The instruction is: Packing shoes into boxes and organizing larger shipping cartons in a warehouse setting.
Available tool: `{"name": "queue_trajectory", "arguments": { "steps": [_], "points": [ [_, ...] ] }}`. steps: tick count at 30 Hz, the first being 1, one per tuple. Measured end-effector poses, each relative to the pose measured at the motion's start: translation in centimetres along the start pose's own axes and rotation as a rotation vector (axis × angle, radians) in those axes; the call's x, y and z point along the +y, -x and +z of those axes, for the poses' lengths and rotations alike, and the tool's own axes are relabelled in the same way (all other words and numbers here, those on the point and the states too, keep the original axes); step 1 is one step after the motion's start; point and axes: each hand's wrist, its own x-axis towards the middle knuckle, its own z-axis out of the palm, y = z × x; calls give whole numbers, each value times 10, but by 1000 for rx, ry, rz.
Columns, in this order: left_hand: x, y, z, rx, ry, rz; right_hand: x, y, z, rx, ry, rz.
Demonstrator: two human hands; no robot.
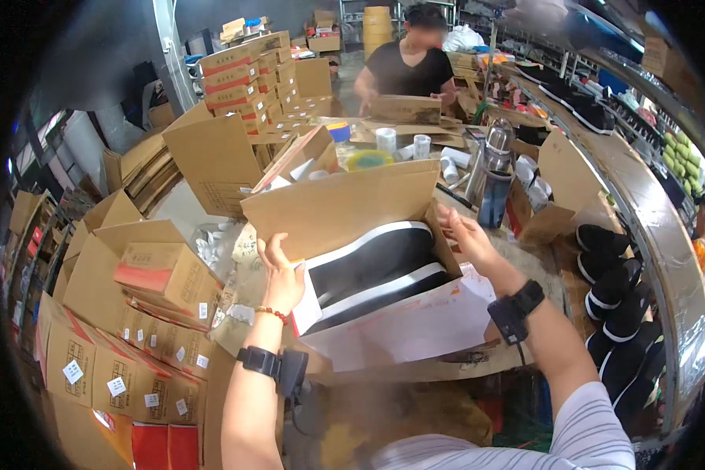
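An open cardboard shoebox (341,182) lies before me, its lid flap raised at the far side. Inside is a pair of black shoes (372,262) with white soles, side by side. White wrapping paper (415,329) with orange print hangs over the near side. My left hand (280,274) grips the box's left end beside a white, red-edged piece, fingers pointing up. At the right end, my right hand (470,236) has its fingers curled at the box's edge near the lid flap; part of its grip is hidden.
Stacked shoeboxes in cartons (168,278) crowd the left. Label rolls (386,140), a tape roll (370,160) and a metal bottle (497,149) stand beyond the box. More black shoes (619,290) line the right. Across the table, a person (411,70) handles another box (405,110).
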Motion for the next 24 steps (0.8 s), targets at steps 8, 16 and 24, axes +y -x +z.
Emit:
{"name": "queue_trajectory", "arguments": {
  "steps": [8, 16, 24],
  "points": [
    [3, -10, 4, 16, -10, -30, 12, 20, 26, 239, 698, -571],
    [-4, -1, 6, 95, 68, -4, 20, 33, 44, 158, 1241, -679],
    [-16, 45, -21, 158, 18, 367, 1, 0, -42, 13, 533, -233]
  ]
}}
